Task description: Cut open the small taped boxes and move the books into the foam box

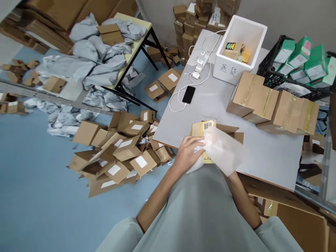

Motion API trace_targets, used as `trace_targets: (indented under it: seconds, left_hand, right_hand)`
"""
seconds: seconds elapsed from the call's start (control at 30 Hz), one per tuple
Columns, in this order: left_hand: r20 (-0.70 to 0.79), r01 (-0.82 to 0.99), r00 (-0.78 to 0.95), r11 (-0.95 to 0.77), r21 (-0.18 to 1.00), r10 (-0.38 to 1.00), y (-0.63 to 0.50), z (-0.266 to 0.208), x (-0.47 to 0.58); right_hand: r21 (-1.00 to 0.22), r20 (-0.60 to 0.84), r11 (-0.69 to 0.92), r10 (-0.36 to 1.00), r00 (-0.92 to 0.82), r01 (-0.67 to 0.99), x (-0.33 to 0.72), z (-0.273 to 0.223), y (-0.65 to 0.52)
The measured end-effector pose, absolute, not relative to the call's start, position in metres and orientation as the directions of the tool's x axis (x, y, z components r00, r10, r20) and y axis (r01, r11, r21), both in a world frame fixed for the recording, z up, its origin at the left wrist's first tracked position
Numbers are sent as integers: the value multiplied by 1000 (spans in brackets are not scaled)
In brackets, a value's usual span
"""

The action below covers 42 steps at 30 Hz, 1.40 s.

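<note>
At the table's front edge, my left hand (189,151) is closed on a thin, milky-white wrapping sheet (223,148). The sheet's free part spreads to the right and looks blurred. Behind and below it is a yellow box (197,129) with a barcode label, partly covered by the sheet and my fingers. My right forearm (243,201) reaches up under the sheet, which hides that hand's fingers. Just beyond the sheet lies an open cardboard box (228,128), mostly covered.
On the grey table (173,122) are a phone (189,95), a power strip (202,61), a white foam box (228,71) and several taped cartons (246,92). A black crate (270,78) holds green boxes. Open cartons (126,148) pile up on the floor at left.
</note>
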<state>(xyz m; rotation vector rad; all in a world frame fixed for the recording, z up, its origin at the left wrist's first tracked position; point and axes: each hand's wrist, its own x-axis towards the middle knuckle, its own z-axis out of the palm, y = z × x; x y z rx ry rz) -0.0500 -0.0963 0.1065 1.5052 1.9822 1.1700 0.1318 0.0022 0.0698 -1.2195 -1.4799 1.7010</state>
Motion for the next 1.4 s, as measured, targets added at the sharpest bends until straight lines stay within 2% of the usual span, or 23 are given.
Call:
trace_targets:
  seconds: [0.13, 0.2, 0.27, 0.4, 0.47, 0.57, 0.7, 0.87, 1.07, 1.33, 1.4]
  left_hand:
    - [121, 543, -342, 91, 835, 932, -82, 85, -81]
    - [87, 543, -328, 112, 833, 941, -67, 70, -89]
    - [41, 577, -243, 110, 809, 969, -48, 53, -88]
    - [-94, 717, 92, 0, 697, 991, -3, 18, -66]
    - [-168, 777, 193, -45, 628, 967, 18, 3, -52]
    - [-304, 850, 267, -75, 521, 914, 42, -18, -36]
    - [-457, 880, 307, -67, 469, 835, 55, -43, -34]
    - [-563, 918, 223, 22, 395, 796, 37, -59, -68]
    - [-579, 916, 52, 192, 353, 814, -9, -49, -144]
    - [-479, 845, -142, 358, 397, 866, -61, -6, -252]
    - [-402, 789, -180, 376, 486, 898, -72, 12, -260]
  right_hand:
    - [-956, -293, -272, 904, -312, 112, 136, 98, 8]
    - [-960, -279, -267, 944, -175, 89, 148, 114, 13]
    - [-969, -233, -231, 972, -19, 85, 163, 129, 16]
    - [-978, -141, -170, 966, 218, 120, 189, 150, 7]
    - [-978, -127, -168, 950, 284, 125, 196, 156, -1]
    - [-978, -139, -184, 927, 349, 97, 199, 160, -15]
    - [-974, -172, -218, 895, 411, 67, 197, 157, -31]
    - [-966, -210, -250, 906, 367, 63, 192, 149, -38]
    - [-956, -263, -285, 937, 229, 68, 164, 147, -27]
    - [-941, -335, -336, 942, 24, 51, 115, 143, -16]
    - [-938, -346, -346, 938, -9, 30, 107, 142, -16]
